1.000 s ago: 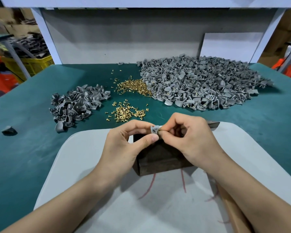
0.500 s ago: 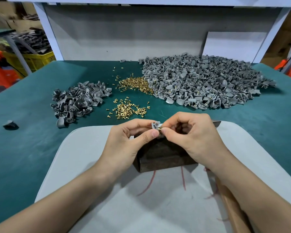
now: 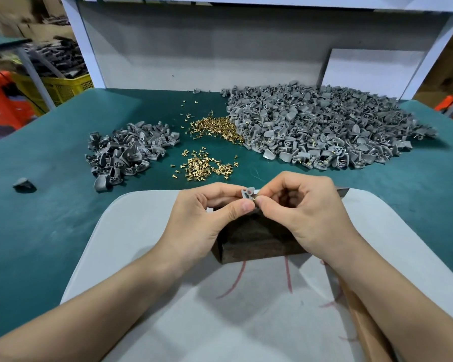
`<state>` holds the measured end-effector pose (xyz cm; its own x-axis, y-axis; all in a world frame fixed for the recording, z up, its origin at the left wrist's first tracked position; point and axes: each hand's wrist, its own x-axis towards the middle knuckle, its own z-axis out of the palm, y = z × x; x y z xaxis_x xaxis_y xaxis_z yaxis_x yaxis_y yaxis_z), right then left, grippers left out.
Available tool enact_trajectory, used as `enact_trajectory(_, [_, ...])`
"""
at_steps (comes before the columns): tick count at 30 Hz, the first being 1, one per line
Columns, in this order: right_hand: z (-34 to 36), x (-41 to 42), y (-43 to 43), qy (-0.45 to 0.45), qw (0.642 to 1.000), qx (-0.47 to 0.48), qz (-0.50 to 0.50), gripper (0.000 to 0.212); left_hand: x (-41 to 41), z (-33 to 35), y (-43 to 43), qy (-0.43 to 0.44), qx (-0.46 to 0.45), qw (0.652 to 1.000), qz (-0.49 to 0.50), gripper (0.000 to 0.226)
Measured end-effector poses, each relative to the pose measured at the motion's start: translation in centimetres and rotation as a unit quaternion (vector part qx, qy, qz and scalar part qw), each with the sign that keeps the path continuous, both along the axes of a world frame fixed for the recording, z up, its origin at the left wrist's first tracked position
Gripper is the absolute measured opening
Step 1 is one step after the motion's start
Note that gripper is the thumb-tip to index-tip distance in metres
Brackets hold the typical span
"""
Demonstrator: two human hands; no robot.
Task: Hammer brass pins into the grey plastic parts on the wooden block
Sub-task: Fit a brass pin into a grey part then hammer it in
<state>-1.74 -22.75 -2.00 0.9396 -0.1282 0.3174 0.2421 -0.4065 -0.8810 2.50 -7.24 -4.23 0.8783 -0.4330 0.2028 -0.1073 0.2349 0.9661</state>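
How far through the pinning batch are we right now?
Done, apparently: the large pile of grey parts on the right shows brass pins already seated. In hand: the left hand pinches one grey part above the wooden block while the right hand sets a brass pin in it. Left: hammering this one, then the smaller darker pile; loose pins remain.

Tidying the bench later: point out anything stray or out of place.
One grey part lies alone on the green mat, far left of the small pile. A few loose pins are scattered beyond the pin heap.
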Motion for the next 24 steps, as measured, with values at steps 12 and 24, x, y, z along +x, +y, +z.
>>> enact_trajectory(12, [-0.23, -0.16, 0.29, -0.016, 0.999, -0.019, -0.024, 0.017, -0.18, -0.08, -0.16, 0.012, -0.003, 1.0, 0.01, 0.024])
enact_trajectory(24, [-0.06, 0.17, 0.38, 0.005, 1.0, -0.017, -0.005, 0.016, -0.17, -0.24, -0.14, 0.008, -0.005, 1.0, 0.025, 0.021])
